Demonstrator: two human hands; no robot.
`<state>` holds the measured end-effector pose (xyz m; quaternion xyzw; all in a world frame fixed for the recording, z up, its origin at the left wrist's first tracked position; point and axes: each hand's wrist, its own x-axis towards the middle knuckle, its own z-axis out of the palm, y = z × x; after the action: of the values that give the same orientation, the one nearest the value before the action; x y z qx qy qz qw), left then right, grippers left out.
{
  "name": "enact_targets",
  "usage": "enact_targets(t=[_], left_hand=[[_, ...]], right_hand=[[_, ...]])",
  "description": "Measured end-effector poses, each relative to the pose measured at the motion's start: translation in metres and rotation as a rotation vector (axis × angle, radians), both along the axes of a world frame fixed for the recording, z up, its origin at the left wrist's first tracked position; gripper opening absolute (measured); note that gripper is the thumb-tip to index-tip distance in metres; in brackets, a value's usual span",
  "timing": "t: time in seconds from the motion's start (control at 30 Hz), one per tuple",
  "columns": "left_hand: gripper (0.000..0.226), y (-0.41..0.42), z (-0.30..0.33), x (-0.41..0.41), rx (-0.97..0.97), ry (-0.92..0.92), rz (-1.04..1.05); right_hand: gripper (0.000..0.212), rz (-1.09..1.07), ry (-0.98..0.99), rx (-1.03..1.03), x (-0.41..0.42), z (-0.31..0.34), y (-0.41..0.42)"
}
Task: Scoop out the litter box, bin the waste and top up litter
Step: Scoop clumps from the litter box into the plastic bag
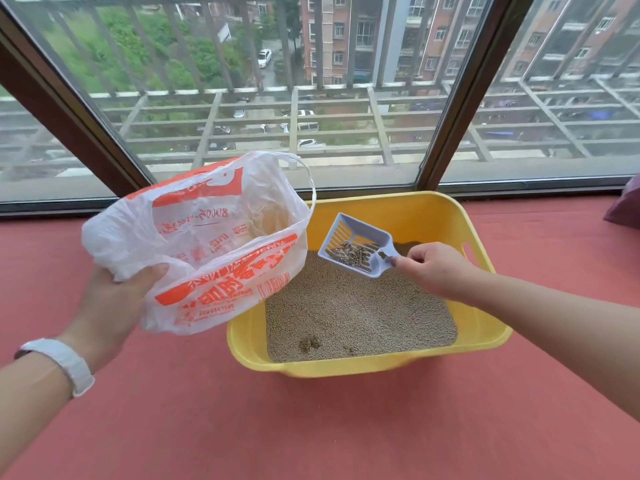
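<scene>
A yellow litter box sits on the red floor, filled with beige litter. Two small dark clumps lie near its front edge. My right hand grips the handle of a pale blue slotted scoop, held above the litter with a clump of waste in it. My left hand holds a white plastic bag with orange print by its rim. The bag's mouth gapes open toward the scoop, overlapping the box's left edge.
A large window with dark frames rises just behind the box. The red floor spreads in front and to both sides. A dark purple cloth shows at the right edge. A white watch is on my left wrist.
</scene>
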<state>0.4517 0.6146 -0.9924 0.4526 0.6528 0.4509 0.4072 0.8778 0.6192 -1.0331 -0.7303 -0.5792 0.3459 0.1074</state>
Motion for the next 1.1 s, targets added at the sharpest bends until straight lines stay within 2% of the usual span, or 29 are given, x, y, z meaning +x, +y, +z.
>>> enact_targets(t=[0.43, 0.6, 0.83, 1.1], left_hand=[[0.023, 0.004, -0.003, 0.003, -0.080, -0.009, 0.009], [0.018, 0.004, -0.001, 0.002, -0.106, -0.017, 0.020], [0.051, 0.001, 0.006, -0.011, -0.020, 0.140, 0.068], [0.033, 0.000, 0.009, -0.023, -0.027, 0.111, 0.094]], right_hand=[[0.048, 0.022, -0.023, -0.026, -0.029, 0.017, 0.011], [0.047, 0.025, 0.045, 0.022, -0.045, 0.044, 0.029], [0.037, 0.169, -0.045, 0.060, -0.101, 0.083, 0.056], [0.026, 0.347, -0.179, 0.111, -0.166, 0.094, 0.070]])
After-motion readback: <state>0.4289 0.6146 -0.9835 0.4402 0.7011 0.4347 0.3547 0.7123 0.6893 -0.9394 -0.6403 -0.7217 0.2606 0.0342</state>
